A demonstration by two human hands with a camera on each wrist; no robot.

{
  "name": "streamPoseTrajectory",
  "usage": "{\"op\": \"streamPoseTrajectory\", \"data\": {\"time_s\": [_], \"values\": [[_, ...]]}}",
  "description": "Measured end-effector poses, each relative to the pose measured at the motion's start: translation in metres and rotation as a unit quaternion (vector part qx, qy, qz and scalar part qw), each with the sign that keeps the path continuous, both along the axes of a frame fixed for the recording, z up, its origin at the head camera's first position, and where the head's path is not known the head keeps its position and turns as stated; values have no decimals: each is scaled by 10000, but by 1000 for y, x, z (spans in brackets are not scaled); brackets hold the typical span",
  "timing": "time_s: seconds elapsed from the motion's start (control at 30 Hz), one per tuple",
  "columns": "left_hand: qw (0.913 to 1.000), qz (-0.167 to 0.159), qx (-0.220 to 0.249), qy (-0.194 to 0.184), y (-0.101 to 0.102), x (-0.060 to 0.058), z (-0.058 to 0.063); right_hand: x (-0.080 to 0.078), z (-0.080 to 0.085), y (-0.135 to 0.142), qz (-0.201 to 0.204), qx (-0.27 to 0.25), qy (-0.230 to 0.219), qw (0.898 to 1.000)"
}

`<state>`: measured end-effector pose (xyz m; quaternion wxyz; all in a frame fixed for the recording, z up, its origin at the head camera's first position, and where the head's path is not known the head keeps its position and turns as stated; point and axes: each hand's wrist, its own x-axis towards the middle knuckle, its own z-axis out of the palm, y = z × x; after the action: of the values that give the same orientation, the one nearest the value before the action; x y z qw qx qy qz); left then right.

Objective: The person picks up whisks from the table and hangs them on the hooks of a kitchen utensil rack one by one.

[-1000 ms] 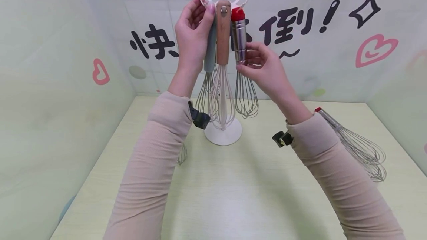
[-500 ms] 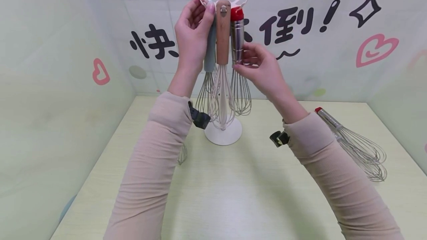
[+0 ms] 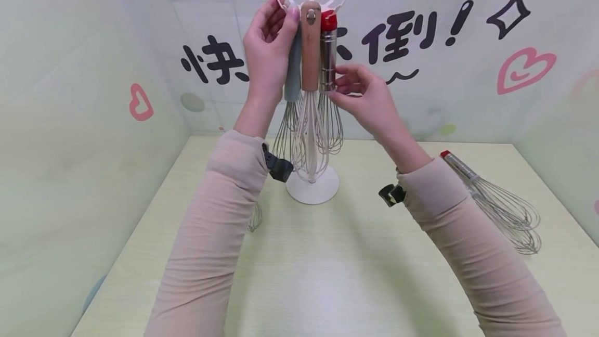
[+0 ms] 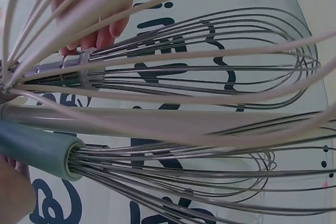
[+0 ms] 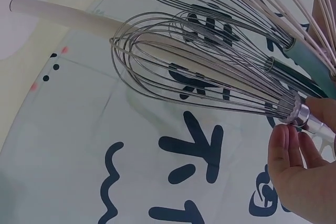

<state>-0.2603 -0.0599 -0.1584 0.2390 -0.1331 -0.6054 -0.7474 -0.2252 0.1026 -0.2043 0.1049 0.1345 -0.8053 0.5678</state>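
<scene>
At the top of a white stand (image 3: pixel 312 191) with upturned hooks, my left hand (image 3: pixel 268 48) grips a hook, its thumb at the upper end of a blue-handled whisk (image 3: pixel 293 66). My right hand (image 3: pixel 369 95) pinches the lower handle of a steel whisk (image 3: pixel 328 59) with a red top, hanging close beside the wooden-handled whisk (image 3: pixel 310 51). In the right wrist view, fingers and thumb meet the steel whisk's collar (image 5: pixel 295 111). The left wrist view shows the blue handle (image 4: pixel 39 148) below the pole (image 4: pixel 121 120). The red top's contact with its hook is partly hidden.
Steel whisks (image 3: pixel 500 204) lie on the table (image 3: pixel 337 274) at the right, partly behind my right sleeve. Another whisk's wire end (image 3: pixel 255 217) shows beside my left sleeve. A printed backdrop (image 3: pixel 440 87) stands behind.
The red-topped steel whisk has swung left towards the stand's pole, its wires now partly behind the pale whisk. My right hand moved slightly left with it; my left hand stays at the hooks.
</scene>
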Motion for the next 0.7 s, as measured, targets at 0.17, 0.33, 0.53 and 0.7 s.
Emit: {"op": "streamPoseTrajectory", "data": {"time_s": [0.17,0.33,0.53,0.7], "values": [[9998,89,-161,55,-2,5,0,1,0,1,7,30,-36,10000],[9986,299,-426,92,1,19,3,2,-1,5,-22,107,-40,9999],[9970,614,-444,147,4,26,3,2,-4,15,-103,261,3,9996],[9952,905,-149,355,5,21,-1,3,-5,24,-213,357,3,9991]]}}
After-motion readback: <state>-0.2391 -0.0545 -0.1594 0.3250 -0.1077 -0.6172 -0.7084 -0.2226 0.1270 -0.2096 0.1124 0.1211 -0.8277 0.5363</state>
